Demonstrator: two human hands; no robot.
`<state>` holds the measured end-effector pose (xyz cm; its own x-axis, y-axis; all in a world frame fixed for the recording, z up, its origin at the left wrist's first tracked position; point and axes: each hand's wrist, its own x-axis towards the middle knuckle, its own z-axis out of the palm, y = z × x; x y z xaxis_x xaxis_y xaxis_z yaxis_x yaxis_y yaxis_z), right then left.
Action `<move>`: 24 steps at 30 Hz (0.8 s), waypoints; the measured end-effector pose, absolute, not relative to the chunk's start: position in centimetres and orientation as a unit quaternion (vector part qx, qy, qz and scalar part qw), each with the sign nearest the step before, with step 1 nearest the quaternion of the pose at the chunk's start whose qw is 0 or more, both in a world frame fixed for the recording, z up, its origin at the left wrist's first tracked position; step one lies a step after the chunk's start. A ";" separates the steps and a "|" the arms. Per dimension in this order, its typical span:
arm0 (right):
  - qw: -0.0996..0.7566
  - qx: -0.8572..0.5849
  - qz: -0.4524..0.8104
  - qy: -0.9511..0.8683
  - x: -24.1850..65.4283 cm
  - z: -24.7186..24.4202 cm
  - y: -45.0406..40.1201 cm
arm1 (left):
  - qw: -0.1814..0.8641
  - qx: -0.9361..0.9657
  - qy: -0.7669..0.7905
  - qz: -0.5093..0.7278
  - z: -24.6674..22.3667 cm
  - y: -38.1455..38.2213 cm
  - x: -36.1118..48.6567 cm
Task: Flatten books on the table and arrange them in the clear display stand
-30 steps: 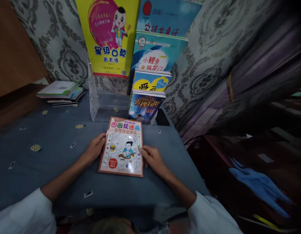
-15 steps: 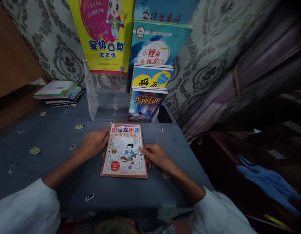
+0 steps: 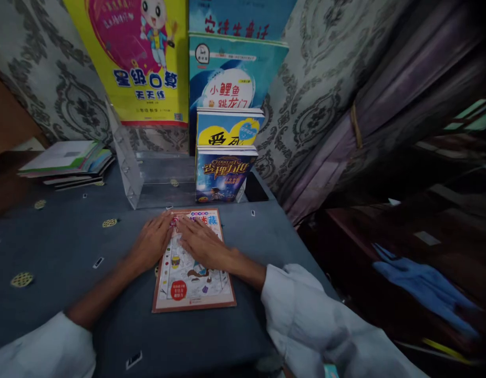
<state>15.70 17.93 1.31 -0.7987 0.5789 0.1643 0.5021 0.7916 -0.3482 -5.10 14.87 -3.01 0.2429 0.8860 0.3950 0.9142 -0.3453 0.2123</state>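
A picture book [image 3: 215,294] with an orange-brown border lies flat on the dark blue tablecloth in front of me. Over its upper left edge rests my left hand [image 3: 153,240], fingers stretched out towards the far side. My right hand [image 3: 201,241] lies palm down across the upper middle of the cover, its fingers extended and hiding part of the title and the drawn figure. The fingertips of both hands come close together near the top left corner. Neither hand grips anything that I can see.
Beyond the book stands a clear acrylic rack [image 3: 126,168] holding several books, with a dark blue book [image 3: 221,176] lowest. A stack of books [image 3: 65,160] lies at left. Behind the rack is a black flat object [image 3: 256,189]. Blue cloth [image 3: 424,283] hangs or lies at right.
My right hand has moved left from the book's right edge onto its upper cover. My left hand now reaches over the left edge with flatter fingers. The view has shifted right.
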 end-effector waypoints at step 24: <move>0.251 -0.336 0.264 -0.869 23.3 -2.8 23.3 | -0.034 -0.875 -0.477 -0.080 0.5 15.7 -1.4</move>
